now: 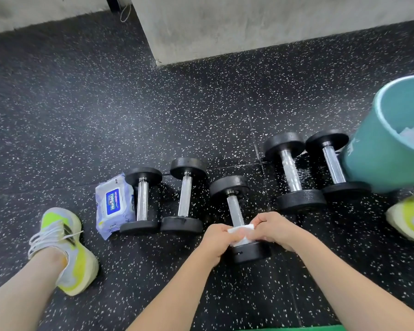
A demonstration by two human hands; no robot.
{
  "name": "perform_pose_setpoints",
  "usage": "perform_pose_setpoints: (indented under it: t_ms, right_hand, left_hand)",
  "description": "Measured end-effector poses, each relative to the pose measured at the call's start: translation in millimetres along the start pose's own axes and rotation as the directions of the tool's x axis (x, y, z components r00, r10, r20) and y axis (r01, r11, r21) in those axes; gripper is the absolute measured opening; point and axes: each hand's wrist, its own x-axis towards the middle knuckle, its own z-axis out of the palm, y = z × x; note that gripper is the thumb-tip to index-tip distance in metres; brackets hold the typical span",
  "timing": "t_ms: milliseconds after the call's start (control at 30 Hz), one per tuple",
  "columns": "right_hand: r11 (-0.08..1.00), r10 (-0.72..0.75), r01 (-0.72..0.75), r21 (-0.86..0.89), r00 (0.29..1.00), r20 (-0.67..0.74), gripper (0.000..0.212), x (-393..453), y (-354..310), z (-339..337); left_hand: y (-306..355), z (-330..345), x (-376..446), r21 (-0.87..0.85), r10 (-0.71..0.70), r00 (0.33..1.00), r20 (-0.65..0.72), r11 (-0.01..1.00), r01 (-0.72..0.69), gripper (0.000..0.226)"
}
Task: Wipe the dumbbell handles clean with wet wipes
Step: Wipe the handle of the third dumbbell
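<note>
White wipe [240, 231] pinched by left hand [219, 240] and right hand [274, 229].

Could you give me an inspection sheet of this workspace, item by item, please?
Surface: black speckled rubber floor.
Job's things: five dumbbells; middle dumbbell has a white wipe around its handle; wipes pack lies touching the leftmost dumbbell.
Clutter: teal bucket at right, something pale inside.
Hands: left hand and right hand both grip the wipe.
Cables: thin white cord by the wall.
Surroundings: grey concrete wall; two yellow-white shoes.
</note>
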Motion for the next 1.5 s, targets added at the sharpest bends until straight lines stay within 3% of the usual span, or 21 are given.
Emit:
perform_pose_setpoints:
  t_ms: [167, 233, 367, 567, 667, 900, 1067, 1233, 1400, 1500]
  right_hand:
    - [0.992, -0.038, 0.043, -0.118, 0.998, 0.044, 0.047, 0.6, -1.5, -4.4]
    - [0.979, -0.058, 0.070, -0.189, 0.996, 0.069, 0.036, -2.1, -3.9, -8.3]
    - [0.993, -0.089, 0.093, -0.075, 0.995, 0.053, 0.030, -4.6, -2.5, -9.1]
    - [0.975, -0.095, 0.126, 0.185, 0.981, -0.168, 0.015, 9.2, 1.4, 4.8]
    - [0.958, -0.077, 0.143, 0.251, 0.964, -0.254, 0.018, 19.7, -4.1, 8.6]
    - [0.896, 0.017, 0.139, 0.421, 0.938, -0.345, 0.021, 42.1, -23.7, 14.5]
    - [0.835, 0.076, 0.094, 0.542, 0.956, -0.283, 0.024, 50.9, -34.6, 16.0]
    - [0.864, 0.057, 0.050, 0.501, 0.979, -0.196, 0.018, 43.9, -38.3, 7.1]
    - [0.961, 0.119, -0.087, 0.262, 0.987, -0.111, 0.029, 30.0, -38.8, -4.5]
    - [0.986, 0.155, -0.151, 0.068, 0.986, -0.062, 0.024, 22.7, -33.7, -8.6]
  left_hand:
    - [2.2, -4.7, 0.6, 0.258, -0.030, 1.000, -0.001, 0.966, 0.029, 0.027]
    - [2.2, -3.6, -0.5, 0.255, -0.025, 1.000, -0.014, 0.966, 0.028, 0.026]
    - [0.9, 2.2, 1.7, 0.149, 0.018, 0.987, -0.157, 0.989, 0.005, 0.018]
    - [12.7, 15.9, 11.3, -0.015, 0.049, 0.918, -0.394, 0.998, -0.059, 0.011]
    - [19.7, 19.6, 20.0, -0.102, 0.016, 0.890, -0.455, 0.992, -0.070, 0.013]
    - [32.4, 20.4, 44.1, -0.299, -0.104, 0.868, -0.486, 0.953, -0.053, 0.026]
    - [37.0, 8.5, 57.2, -0.344, -0.175, 0.886, -0.430, 0.939, 0.019, 0.039]
    - [42.1, -3.6, 58.6, -0.186, -0.158, 0.921, -0.357, 0.978, 0.095, 0.038]
    - [44.2, -6.0, 46.6, 0.121, -0.174, 0.942, -0.288, 0.969, 0.216, 0.040]
    - [45.4, -4.3, 33.8, 0.338, -0.184, 0.959, -0.215, 0.907, 0.250, 0.042]
